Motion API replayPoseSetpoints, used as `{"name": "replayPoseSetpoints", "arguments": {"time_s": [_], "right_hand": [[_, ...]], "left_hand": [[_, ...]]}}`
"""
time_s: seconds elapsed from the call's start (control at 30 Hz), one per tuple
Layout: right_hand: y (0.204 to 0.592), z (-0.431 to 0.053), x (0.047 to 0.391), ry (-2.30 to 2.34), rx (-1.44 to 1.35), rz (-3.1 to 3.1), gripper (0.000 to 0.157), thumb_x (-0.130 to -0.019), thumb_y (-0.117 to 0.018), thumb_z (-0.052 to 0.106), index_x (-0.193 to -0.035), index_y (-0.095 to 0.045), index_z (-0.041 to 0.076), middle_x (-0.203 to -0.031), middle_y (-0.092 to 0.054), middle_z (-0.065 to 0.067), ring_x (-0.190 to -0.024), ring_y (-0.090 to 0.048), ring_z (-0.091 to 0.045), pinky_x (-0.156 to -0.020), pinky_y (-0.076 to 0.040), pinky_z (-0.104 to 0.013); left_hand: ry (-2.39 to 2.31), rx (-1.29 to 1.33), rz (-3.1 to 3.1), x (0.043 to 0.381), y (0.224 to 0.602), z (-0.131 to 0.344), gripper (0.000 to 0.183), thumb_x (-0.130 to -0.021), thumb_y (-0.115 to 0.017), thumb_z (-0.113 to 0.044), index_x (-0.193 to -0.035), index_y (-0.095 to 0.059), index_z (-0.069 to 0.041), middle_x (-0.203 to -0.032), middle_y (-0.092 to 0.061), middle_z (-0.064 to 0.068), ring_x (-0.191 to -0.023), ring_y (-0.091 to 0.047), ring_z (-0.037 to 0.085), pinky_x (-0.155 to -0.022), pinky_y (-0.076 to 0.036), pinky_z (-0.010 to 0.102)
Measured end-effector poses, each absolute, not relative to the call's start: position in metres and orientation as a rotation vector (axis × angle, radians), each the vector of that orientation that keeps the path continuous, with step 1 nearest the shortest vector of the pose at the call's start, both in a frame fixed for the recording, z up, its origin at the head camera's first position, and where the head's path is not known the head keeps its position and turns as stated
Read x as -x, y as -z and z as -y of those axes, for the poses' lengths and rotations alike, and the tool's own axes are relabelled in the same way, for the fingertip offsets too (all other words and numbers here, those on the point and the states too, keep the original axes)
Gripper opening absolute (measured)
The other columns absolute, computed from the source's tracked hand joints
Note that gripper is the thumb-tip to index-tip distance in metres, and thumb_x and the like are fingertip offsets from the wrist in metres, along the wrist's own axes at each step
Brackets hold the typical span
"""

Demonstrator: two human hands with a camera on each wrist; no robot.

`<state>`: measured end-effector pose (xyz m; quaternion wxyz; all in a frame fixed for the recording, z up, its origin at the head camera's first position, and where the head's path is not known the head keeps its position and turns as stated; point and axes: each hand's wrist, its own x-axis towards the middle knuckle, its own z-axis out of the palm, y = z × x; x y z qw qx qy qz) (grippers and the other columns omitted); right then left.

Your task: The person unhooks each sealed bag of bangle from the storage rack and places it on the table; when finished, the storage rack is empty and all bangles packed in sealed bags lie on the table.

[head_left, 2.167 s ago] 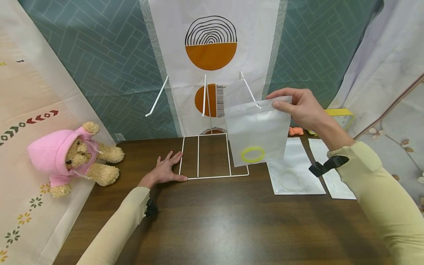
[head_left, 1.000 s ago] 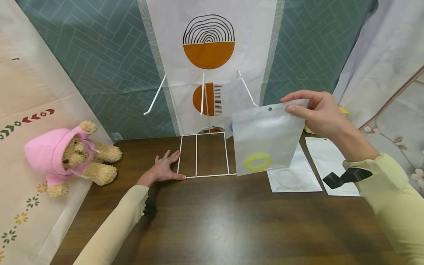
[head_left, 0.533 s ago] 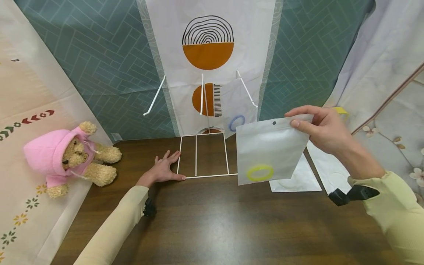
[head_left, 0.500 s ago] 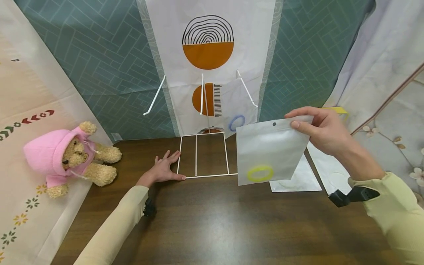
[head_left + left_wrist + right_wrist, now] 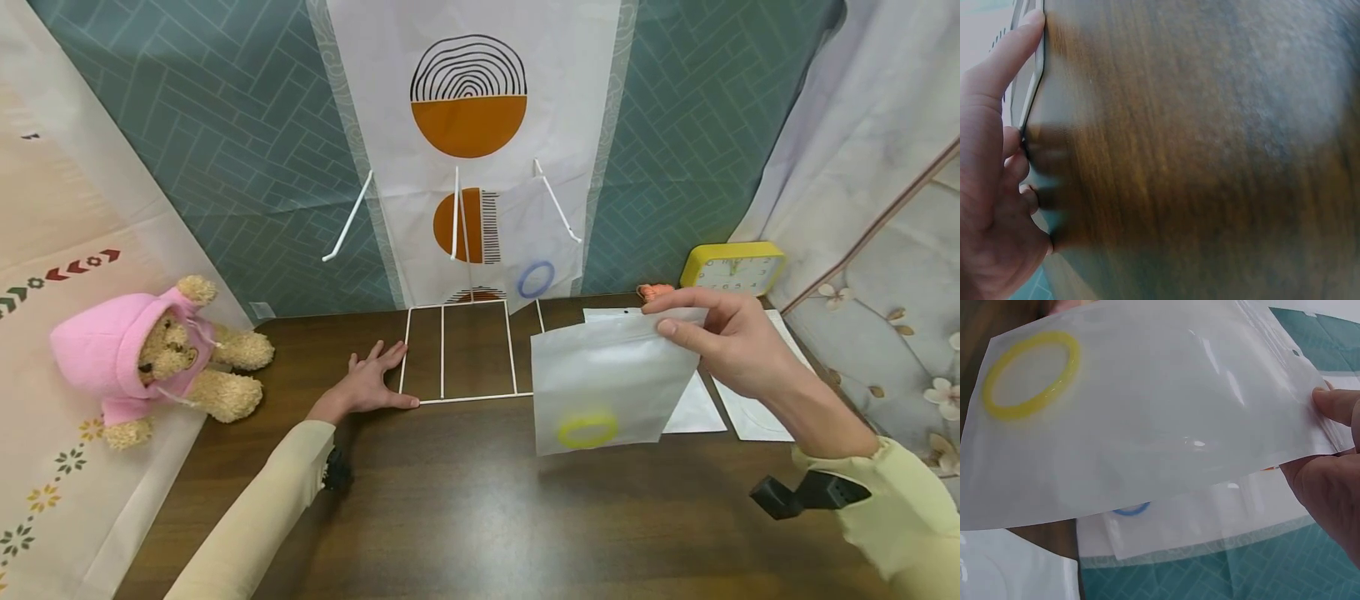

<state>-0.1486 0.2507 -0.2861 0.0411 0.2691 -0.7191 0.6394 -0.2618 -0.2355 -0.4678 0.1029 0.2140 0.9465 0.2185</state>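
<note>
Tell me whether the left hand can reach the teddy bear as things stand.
Probably yes: the left hand only touches the white wire rack, and nothing visible stands between that hand and the teddy bear.

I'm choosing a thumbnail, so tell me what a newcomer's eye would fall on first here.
Probably the pink-hooded teddy bear, at the left of the head view. Next would likely come the yellow ring showing through the frosted bag, which the right hand pinches near its top edge above the table. The big orange-and-black round print, top centre on the white backdrop, may compete.
</note>
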Motion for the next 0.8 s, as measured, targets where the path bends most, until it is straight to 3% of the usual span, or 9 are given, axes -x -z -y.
{"name": "replayPoseSetpoints", "arguments": {"time_s": [0.03, 0.1, 0.17, 0.23, 0.33, 0.43, 0.57, 0.67, 0.8], "right_hand": [[0.287, -0.251, 0.145, -1.908, -0.794, 2.237, 0.033, -0.090, -0.058, -0.020, -0.109, -0.075, 0.002, -0.099, -0.074, 0.000, -0.079, -0.065, -0.011, -0.057, -0.049, -0.020], [0.289, -0.251, 0.137, -1.810, -0.739, 2.322, 0.035, -0.091, -0.060, -0.017, -0.109, -0.075, 0.009, -0.069, -0.063, 0.003, -0.049, -0.048, -0.012, -0.043, -0.038, -0.024], [0.292, -0.251, 0.128, -1.773, -0.715, 2.362, 0.037, -0.091, -0.061, -0.016, -0.110, -0.075, 0.012, -0.051, -0.043, 0.001, -0.038, -0.028, -0.017, -0.035, -0.027, -0.026], [0.294, -0.251, 0.119, -1.807, -0.724, 2.354, 0.040, -0.091, -0.059, -0.017, -0.112, -0.074, 0.013, -0.045, -0.022, -0.003, -0.035, -0.014, -0.020, -0.031, -0.017, -0.027], [0.299, -0.250, 0.107, -1.876, -0.775, 2.304, 0.042, -0.089, -0.057, -0.021, -0.112, -0.073, 0.009, -0.044, -0.022, -0.004, -0.036, -0.012, -0.020, -0.030, -0.015, -0.024], [0.303, -0.247, 0.096, -1.954, -0.821, 2.250, 0.042, -0.088, -0.055, -0.024, -0.113, -0.073, 0.006, -0.050, -0.039, -0.001, -0.041, -0.018, -0.018, -0.034, -0.019, -0.027], [0.309, -0.242, 0.083, -2.033, -0.879, 2.215, 0.043, -0.088, -0.054, -0.025, -0.113, -0.073, 0.005, -0.086, -0.070, -0.001, -0.049, -0.037, -0.016, -0.039, -0.029, -0.033], [0.314, -0.236, 0.080, -2.024, -0.861, 2.267, 0.040, -0.089, -0.056, -0.021, -0.112, -0.074, 0.007, -0.104, -0.072, -0.001, -0.055, -0.048, -0.014, -0.043, -0.036, -0.033], [0.321, -0.226, 0.091, -1.916, -0.710, 2.440, 0.025, -0.094, -0.062, -0.008, -0.111, -0.074, 0.007, -0.095, -0.071, 0.002, -0.055, -0.048, -0.010, -0.044, -0.040, -0.031]], "left_hand": [[-0.645, -0.632, -2.794, 0.262, 0.469, 0.236, 0.112, -0.075, -0.084, -0.053, -0.156, -0.029, 0.000, -0.162, -0.024, 0.018, -0.147, -0.007, 0.048, -0.104, 0.002, 0.076], [-0.643, -0.629, -2.792, 0.262, 0.469, 0.236, 0.112, -0.075, -0.084, -0.053, -0.156, -0.029, -0.001, -0.162, -0.024, 0.018, -0.148, -0.007, 0.047, -0.104, 0.002, 0.076], [-0.637, -0.630, -2.792, 0.263, 0.470, 0.236, 0.112, -0.075, -0.084, -0.054, -0.157, -0.028, -0.001, -0.162, -0.024, 0.018, -0.148, -0.007, 0.047, -0.104, 0.002, 0.076], [-0.631, -0.630, -2.793, 0.263, 0.471, 0.236, 0.113, -0.075, -0.083, -0.055, -0.157, -0.028, -0.002, -0.162, -0.023, 0.017, -0.148, -0.006, 0.047, -0.104, 0.002, 0.076], [-0.626, -0.628, -2.796, 0.264, 0.472, 0.237, 0.113, -0.075, -0.083, -0.056, -0.157, -0.027, -0.002, -0.162, -0.023, 0.017, -0.148, -0.006, 0.046, -0.104, 0.002, 0.077], [-0.627, -0.623, -2.795, 0.264, 0.471, 0.237, 0.113, -0.075, -0.083, -0.055, -0.157, -0.027, -0.002, -0.163, -0.023, 0.017, -0.148, -0.006, 0.046, -0.104, 0.002, 0.076], [-0.635, -0.628, -2.784, 0.263, 0.471, 0.237, 0.112, -0.075, -0.083, -0.054, -0.157, -0.027, -0.002, -0.163, -0.023, 0.017, -0.148, -0.006, 0.046, -0.104, 0.003, 0.076], [-0.636, -0.633, -2.785, 0.264, 0.471, 0.238, 0.113, -0.075, -0.083, -0.055, -0.157, -0.027, -0.002, -0.163, -0.023, 0.017, -0.148, -0.006, 0.046, -0.104, 0.002, 0.077], [-0.637, -0.629, -2.788, 0.264, 0.471, 0.238, 0.113, -0.075, -0.083, -0.055, -0.157, -0.027, -0.002, -0.163, -0.023, 0.017, -0.148, -0.006, 0.046, -0.104, 0.002, 0.076]]}}
